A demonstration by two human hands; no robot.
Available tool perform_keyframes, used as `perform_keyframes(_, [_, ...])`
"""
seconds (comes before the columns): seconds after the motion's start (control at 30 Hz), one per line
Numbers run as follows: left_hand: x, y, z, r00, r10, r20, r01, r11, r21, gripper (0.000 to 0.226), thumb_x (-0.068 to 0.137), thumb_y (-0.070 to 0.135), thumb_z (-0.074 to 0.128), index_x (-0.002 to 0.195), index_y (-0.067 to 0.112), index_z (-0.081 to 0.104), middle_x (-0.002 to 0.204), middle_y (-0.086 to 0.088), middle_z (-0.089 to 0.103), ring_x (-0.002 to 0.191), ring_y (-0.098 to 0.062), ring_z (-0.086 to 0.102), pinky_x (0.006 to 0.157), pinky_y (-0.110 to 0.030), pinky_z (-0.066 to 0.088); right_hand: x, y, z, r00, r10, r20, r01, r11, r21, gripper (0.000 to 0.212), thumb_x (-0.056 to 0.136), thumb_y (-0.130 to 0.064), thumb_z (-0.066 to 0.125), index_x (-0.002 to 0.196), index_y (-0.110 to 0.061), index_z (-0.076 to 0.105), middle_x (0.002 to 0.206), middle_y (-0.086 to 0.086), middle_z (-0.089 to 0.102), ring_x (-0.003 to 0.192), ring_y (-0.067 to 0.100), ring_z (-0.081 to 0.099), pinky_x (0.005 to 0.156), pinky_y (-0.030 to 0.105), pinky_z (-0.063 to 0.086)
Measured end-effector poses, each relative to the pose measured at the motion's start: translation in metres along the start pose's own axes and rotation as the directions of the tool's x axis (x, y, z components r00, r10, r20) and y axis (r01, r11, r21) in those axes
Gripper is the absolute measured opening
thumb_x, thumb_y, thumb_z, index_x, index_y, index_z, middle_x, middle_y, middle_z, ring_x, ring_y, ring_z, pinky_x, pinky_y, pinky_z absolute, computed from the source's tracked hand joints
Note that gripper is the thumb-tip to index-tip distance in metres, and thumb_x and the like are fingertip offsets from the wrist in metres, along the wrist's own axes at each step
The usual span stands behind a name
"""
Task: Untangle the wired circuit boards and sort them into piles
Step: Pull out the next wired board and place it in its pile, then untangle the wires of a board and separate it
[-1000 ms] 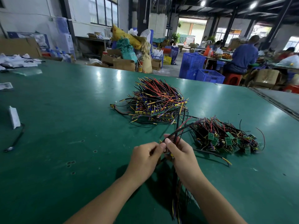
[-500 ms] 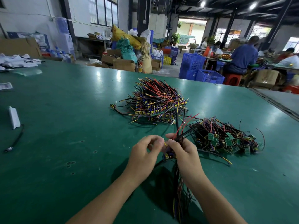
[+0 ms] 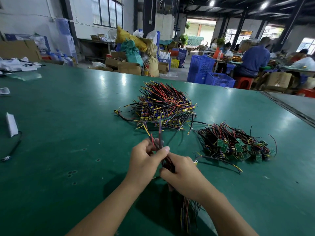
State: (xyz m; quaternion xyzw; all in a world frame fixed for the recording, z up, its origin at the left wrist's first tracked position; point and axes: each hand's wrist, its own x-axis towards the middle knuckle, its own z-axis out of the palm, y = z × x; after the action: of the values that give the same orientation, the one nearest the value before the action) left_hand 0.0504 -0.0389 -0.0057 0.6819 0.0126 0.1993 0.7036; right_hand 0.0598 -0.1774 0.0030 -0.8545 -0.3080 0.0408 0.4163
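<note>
Gripping one bundle of wires (image 3: 159, 142), the left hand (image 3: 146, 160) and right hand (image 3: 184, 178) are held close together at the lower centre of the frame.

The bundle is pinched between the curled fingers and thumb of the left hand and clasped lower down by the right hand; its loose ends are fanned upward above the left hand and trailed down past the right wrist. A large pile of wired boards (image 3: 167, 106) is laid on the green desk (image 3: 68, 116) at centre, and a smaller pile with green boards (image 3: 238, 147) is laid to its right.
</note>
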Motion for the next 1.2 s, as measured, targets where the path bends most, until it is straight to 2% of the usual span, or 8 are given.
perform_keyframes(0.2, [0.011,0.007,-0.006,0.979,-0.199,-0.032,0.172,0.906,-0.387,0.008,0.089,0.005,0.061,0.085,0.012,0.058,0.071,-0.001,0.072,0.038,-0.005,0.041,0.037,-0.015,0.034,0.004,0.002,0.0,0.991,0.107,-0.086,-0.079,0.958,0.276,0.034,0.085,-0.016,0.074,0.113,-0.027,0.06,0.082,-0.001,0.07,0.066,0.014,0.068,0.073,0.037,0.058])
perform_keyframes(0.37, [0.014,0.004,-0.01,0.962,-0.248,0.109,0.262,0.745,-0.614,0.009,0.077,0.016,0.06,0.085,0.015,0.056,0.069,0.003,0.068,0.042,-0.004,0.05,0.04,-0.014,0.043,0.008,0.001,-0.006,0.973,0.209,-0.1,-0.074,0.69,0.72,0.018,0.086,0.003,0.067,0.098,-0.011,0.066,0.072,0.001,0.062,0.056,0.016,0.061,0.059,0.025,0.053])
perform_keyframes(0.53, [0.017,-0.005,-0.008,0.955,-0.24,0.174,0.295,0.719,-0.629,0.013,0.078,0.017,0.06,0.091,0.016,0.057,0.076,0.003,0.07,0.049,-0.005,0.056,0.047,-0.017,0.05,0.009,0.007,-0.017,0.977,0.212,0.02,-0.097,0.358,0.929,0.011,0.081,-0.012,0.065,0.088,-0.011,0.073,0.083,0.007,0.067,0.063,0.019,0.062,0.062,0.027,0.056])
perform_keyframes(0.77, [0.02,-0.019,-0.006,0.969,-0.217,0.119,0.247,0.872,-0.422,0.029,0.089,0.04,0.048,0.107,0.018,0.056,0.091,-0.002,0.072,0.058,-0.012,0.062,0.051,-0.022,0.051,0.012,0.022,-0.034,0.935,0.34,-0.095,-0.011,0.298,0.954,0.018,0.073,0.001,0.065,0.089,-0.005,0.07,0.086,0.016,0.068,0.065,0.023,0.066,0.061,0.028,0.057])
perform_keyframes(0.87, [0.012,-0.035,-0.004,0.996,0.03,0.084,-0.042,0.989,0.14,0.007,0.098,0.028,0.051,0.099,0.028,0.057,0.083,0.005,0.069,0.071,-0.006,0.06,0.065,-0.019,0.048,0.011,0.037,-0.058,0.794,0.368,-0.484,0.151,0.652,0.743,0.018,0.083,0.003,0.066,0.09,-0.013,0.07,0.086,0.007,0.07,0.075,0.021,0.069,0.071,0.028,0.058])
perform_keyframes(0.97, [0.007,-0.044,-0.001,0.962,0.115,0.248,-0.204,0.906,0.37,0.007,0.095,0.033,0.057,0.101,0.037,0.055,0.088,0.009,0.064,0.08,0.001,0.056,0.071,-0.01,0.041,0.014,0.058,-0.083,0.535,0.192,-0.823,-0.103,0.981,0.162,0.017,0.086,-0.01,0.07,0.093,-0.026,0.069,0.082,0.0,0.071,0.075,0.008,0.067,0.075,0.013,0.048])
perform_keyframes(1.07, [0.009,-0.045,0.0,0.948,0.096,0.303,-0.235,0.855,0.463,0.012,0.094,0.039,0.056,0.105,0.037,0.054,0.092,0.013,0.061,0.087,0.001,0.055,0.075,-0.012,0.041,0.019,0.08,-0.101,0.435,0.054,-0.899,-0.301,0.949,-0.089,0.019,0.09,-0.009,0.067,0.108,-0.011,0.071,0.095,0.011,0.072,0.082,0.018,0.065,0.074,0.006,0.035])
perform_keyframes(1.2, [0.009,-0.045,0.001,0.947,0.076,0.312,-0.228,0.844,0.486,0.014,0.093,0.041,0.056,0.105,0.033,0.057,0.095,0.012,0.062,0.094,-0.004,0.056,0.082,-0.02,0.044,0.019,0.106,-0.113,0.581,0.077,-0.81,-0.488,0.83,-0.271,0.025,0.095,-0.005,0.057,0.118,-0.002,0.066,0.115,0.021,0.066,0.104,0.037,0.059,0.091,0.035,0.043])
